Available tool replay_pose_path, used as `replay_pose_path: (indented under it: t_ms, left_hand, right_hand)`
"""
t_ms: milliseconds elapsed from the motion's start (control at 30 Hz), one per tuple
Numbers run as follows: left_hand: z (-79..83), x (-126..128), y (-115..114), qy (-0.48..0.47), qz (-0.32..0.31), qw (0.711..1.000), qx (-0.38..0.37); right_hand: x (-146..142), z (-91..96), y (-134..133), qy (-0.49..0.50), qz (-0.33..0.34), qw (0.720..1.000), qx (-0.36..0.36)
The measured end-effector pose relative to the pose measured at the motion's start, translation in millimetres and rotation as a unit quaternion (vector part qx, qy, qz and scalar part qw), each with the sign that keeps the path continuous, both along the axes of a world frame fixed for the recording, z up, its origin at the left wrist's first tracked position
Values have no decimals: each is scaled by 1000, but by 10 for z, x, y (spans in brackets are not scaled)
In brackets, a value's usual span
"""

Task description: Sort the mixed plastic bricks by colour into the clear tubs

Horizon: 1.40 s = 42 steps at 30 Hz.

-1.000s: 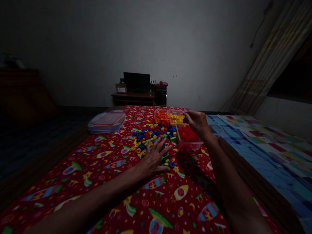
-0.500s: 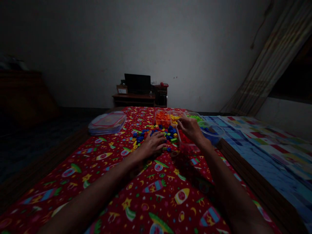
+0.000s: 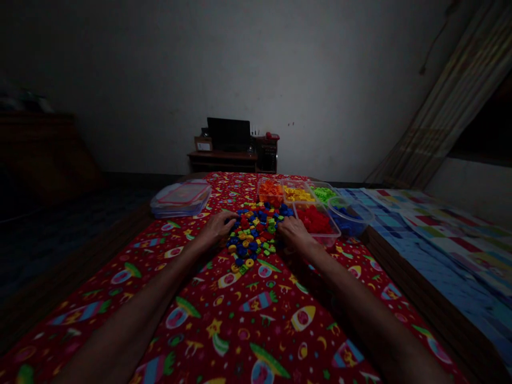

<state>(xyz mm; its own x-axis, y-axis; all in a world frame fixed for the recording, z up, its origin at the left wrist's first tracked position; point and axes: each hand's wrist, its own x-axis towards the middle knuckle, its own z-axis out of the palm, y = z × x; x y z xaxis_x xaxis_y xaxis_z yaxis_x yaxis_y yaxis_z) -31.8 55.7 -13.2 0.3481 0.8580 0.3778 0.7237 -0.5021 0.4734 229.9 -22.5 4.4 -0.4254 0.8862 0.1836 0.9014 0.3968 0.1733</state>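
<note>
Both hands bracket the mixed pile of toy pieces (image 3: 253, 234) on the red patterned cloth (image 3: 260, 325), left hand (image 3: 216, 228) at its left edge, right hand (image 3: 295, 235) at its right, seemingly penning the loose bits in. Fingers part-curled on each side, and I can't tell whether they grip anything! Beyond the right hand, the clear tubs (image 3: 327, 241) cluster close, presumably for easy reach, one main colour apiece.

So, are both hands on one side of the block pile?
No, the left hand is left of the pile, the right hand on its right.
</note>
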Motion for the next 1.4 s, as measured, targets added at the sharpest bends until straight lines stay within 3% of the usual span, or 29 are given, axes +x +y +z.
replay_pose_path:
  t_ms: [233,433,533,633,767,867,967,1200,1400]
  left_hand:
    - [-74,90,-54,23,6,999,25]
    - [-134,76,-5,6,9,998,55]
    - [-85,181,2,-15,-38,993,108]
    - [-25,429,-14,-6,-137,980,145]
    - [-40,795,-61,60,-191,967,160]
    - [-56,914,-107,121,-174,965,156]
    - [-16,878,-147,135,-128,969,165]
    - [63,715,-139,75,-117,986,95]
    - [85,742,-59,-121,-90,988,-38]
  right_hand:
    - [-21,-62,0,13,-11,1000,15]
    - [19,46,119,225,13,974,26]
    - [5,93,194,335,18,942,6]
    - [-3,124,236,396,13,918,-16]
    - [19,171,211,387,18,922,13]
    - [29,193,167,324,4,946,36]
    - [4,178,134,276,-9,960,42]
    - [-99,145,73,257,-44,965,13]
    - [-103,93,160,368,-26,929,-36]
